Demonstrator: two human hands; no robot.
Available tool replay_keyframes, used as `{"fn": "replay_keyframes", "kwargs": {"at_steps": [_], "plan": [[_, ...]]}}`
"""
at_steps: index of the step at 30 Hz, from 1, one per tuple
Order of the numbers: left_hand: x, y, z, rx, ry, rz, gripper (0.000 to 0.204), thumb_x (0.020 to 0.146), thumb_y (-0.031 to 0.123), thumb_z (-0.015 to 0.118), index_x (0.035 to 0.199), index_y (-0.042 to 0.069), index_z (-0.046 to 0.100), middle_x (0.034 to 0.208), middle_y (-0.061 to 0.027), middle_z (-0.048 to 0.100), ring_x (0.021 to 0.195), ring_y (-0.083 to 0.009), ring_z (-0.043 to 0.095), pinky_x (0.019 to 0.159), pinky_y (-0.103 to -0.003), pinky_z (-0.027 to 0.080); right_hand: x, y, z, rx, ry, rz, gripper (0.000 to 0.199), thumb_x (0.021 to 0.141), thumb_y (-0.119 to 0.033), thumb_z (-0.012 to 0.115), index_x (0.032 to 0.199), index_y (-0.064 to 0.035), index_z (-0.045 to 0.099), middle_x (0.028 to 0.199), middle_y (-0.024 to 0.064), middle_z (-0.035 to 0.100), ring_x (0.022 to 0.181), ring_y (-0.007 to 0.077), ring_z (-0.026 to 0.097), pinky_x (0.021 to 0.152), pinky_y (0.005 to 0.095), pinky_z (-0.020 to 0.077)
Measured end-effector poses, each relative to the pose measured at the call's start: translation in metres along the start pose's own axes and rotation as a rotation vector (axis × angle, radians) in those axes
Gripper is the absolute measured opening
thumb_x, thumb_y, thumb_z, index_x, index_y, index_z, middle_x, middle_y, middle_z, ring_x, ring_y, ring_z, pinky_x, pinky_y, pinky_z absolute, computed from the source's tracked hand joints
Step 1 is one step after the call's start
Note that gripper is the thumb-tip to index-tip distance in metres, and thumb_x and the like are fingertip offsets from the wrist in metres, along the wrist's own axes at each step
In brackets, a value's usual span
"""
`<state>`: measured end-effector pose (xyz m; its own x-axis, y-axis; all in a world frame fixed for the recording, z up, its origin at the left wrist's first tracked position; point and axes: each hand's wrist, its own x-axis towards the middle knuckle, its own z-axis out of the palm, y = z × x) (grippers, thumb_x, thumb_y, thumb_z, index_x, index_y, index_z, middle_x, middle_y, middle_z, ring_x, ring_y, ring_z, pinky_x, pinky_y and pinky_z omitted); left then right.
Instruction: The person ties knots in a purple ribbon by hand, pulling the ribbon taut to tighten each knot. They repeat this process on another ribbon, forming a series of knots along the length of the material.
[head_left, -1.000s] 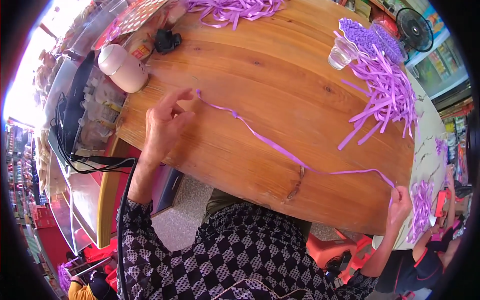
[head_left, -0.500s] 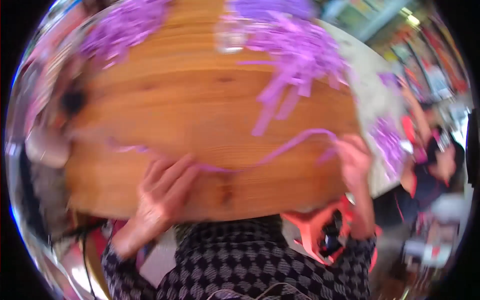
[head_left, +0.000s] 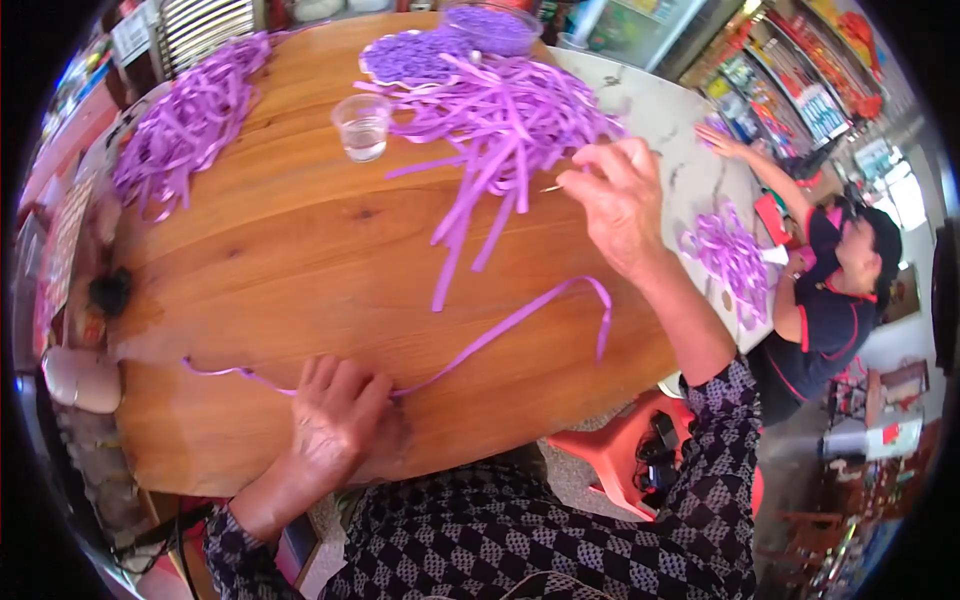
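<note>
My left hand [head_left: 340, 410] rests near the front edge of the wooden table, its fingers curled down on a narrow purple ribbon [head_left: 490, 347]. On one side the ribbon runs out in a twisted tail; on the other it arches to a bent loose end. My right hand [head_left: 622, 200] is raised by the right edge of a heap of purple ribbons [head_left: 510, 110]. Its thumb and fingers pinch a thin, pale, pointed tool [head_left: 551, 188], most of it hidden; the tip points left.
A clear plastic cup [head_left: 364, 128] of liquid stands left of the heap. Behind are a purple woven piece [head_left: 415, 55] and a clear bowl [head_left: 490, 30]. More ribbons [head_left: 195, 115] lie far left. At right, a co-worker [head_left: 835, 280] sits by another ribbon pile [head_left: 730, 258].
My right hand has let go of the ribbon's right end and moved up and left to the heap. The freed end now lies bent on the table. My left hand stays on the ribbon.
</note>
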<state>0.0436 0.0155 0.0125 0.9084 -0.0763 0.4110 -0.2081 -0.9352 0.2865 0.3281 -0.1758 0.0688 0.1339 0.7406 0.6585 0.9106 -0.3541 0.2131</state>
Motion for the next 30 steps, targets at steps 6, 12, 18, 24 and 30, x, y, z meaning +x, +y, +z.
{"fn": "replay_keyframes", "kwargs": {"at_steps": [6,12,18,24,30], "plan": [[-0.016,-0.011,0.014,0.052,0.025,-0.018,0.021,0.06,0.016,0.056,0.077,0.003,0.053,0.077,-0.0104,0.048,0.075,-0.0267,0.049,0.065,-0.037,0.041,0.088,-0.082,0.021,0.367,0.08,-0.263,0.02,0.059,0.001,0.06,0.077,-0.004,0.064,0.084,0.0053,0.058,0.079,0.0234,0.052,0.067,0.0326,0.0455],[-0.02,-0.011,0.02,0.039,0.103,0.017,0.02,0.062,0.017,0.054,0.076,0.003,0.054,0.075,-0.01,0.047,0.076,-0.0255,0.049,0.066,-0.036,0.042,0.156,-0.153,0.098,0.501,0.062,-0.624,0.018,0.063,0.0,0.054,0.079,-0.0021,0.061,0.087,0.0071,0.057,0.079,0.0251,0.052,0.066,0.0332,0.0466],[-0.02,-0.012,0.018,-0.087,0.208,0.031,0.021,0.061,0.017,0.054,0.075,0.002,0.053,0.076,-0.009,0.05,0.074,-0.0235,0.049,0.064,-0.033,0.042,0.198,-0.151,0.184,0.292,-0.117,-0.62,0.01,0.068,0.005,0.052,0.07,-0.0037,0.055,0.079,0.0065,0.054,0.083,0.0264,0.052,0.068,0.0361,0.0467],[-0.056,-0.047,-0.035,0.064,0.308,-0.162,0.031,0.056,0.009,0.057,0.085,0.0,0.057,0.082,-0.0116,0.054,0.073,-0.0262,0.053,0.063,-0.035,0.045,0.183,-0.167,0.18,0.155,-0.101,-0.522,0.014,0.066,0.004,0.054,0.076,-0.004,0.06,0.077,0.0086,0.055,0.081,0.0268,0.052,0.067,0.0374,0.0459],[-0.1,-0.095,-0.089,0.24,0.295,-0.482,0.023,0.066,0.001,0.06,0.089,0.002,0.061,0.096,-0.0116,0.059,0.087,-0.0312,0.055,0.072,-0.037,0.046,0.113,-0.244,0.094,0.802,-0.347,-0.292,0.02,0.07,-0.015,0.071,0.083,-0.0018,0.063,0.072,0.0105,0.057,0.073,0.0269,0.052,0.064,0.0383,0.0449]]}}
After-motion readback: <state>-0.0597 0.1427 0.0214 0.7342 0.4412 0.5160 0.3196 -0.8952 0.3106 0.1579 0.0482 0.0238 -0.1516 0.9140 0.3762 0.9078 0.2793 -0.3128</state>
